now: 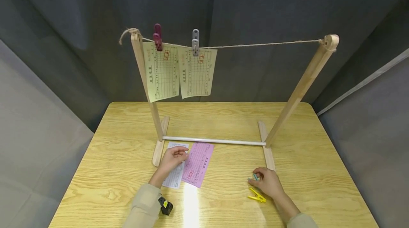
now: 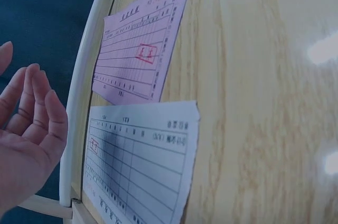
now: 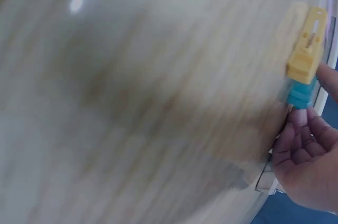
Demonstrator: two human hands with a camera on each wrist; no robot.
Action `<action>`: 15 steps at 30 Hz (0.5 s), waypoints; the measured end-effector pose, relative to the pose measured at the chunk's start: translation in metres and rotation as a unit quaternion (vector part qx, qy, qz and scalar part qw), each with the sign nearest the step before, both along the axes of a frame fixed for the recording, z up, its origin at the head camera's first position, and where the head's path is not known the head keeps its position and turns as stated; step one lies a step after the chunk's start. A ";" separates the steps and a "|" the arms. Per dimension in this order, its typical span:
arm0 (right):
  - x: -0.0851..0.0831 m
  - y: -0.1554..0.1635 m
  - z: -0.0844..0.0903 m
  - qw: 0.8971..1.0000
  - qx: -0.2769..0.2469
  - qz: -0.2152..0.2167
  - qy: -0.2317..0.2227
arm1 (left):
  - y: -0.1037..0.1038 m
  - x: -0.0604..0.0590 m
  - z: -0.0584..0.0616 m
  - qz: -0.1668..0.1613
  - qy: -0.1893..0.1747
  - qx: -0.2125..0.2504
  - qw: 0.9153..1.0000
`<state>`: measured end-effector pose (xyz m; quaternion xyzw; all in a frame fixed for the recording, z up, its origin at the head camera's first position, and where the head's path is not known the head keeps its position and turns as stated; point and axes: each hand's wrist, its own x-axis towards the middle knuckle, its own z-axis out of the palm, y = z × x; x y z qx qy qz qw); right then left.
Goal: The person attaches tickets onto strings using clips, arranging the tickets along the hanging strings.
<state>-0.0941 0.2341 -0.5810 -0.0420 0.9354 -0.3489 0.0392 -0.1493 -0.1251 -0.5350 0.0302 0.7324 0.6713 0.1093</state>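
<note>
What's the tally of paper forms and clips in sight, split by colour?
Pale yellow forms: 2
Pink form: 1
White form: 1
Dark red clip: 1
Grey clip: 1
Yellow clip: 1
Teal clip: 1
Total: 8

Under the twine (image 1: 262, 45) a hand fits through between the second yellow slip (image 1: 198, 75) and the right post (image 1: 298, 89); low obstacle there: white bar (image 1: 214, 140). Left end blocked by both yellow slips, edges nearly meeting, up to the left post (image 1: 156, 118). On the surface (image 1: 230, 174), lane runs between pink slip (image 1: 198, 164) and right grip (image 1: 268, 182). Yellow peg (image 1: 261, 197) just beside that grip, near side; right foot (image 1: 269, 157) close behind it
</note>
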 end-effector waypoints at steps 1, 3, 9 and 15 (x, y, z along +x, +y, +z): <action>-0.001 0.000 0.000 1.000 -0.003 -0.004 -0.002 | 0.000 -0.001 -0.002 0.001 -0.003 0.001 1.000; -0.002 -0.001 0.001 1.000 -0.015 -0.011 -0.010 | 0.002 -0.004 -0.007 0.009 -0.013 -0.006 1.000; -0.003 0.002 0.004 0.993 -0.090 -0.042 -0.058 | 0.007 -0.012 -0.026 0.062 0.002 -0.060 0.996; -0.003 0.007 0.013 0.971 -0.196 -0.084 -0.110 | 0.014 -0.018 -0.031 0.100 0.007 -0.142 0.985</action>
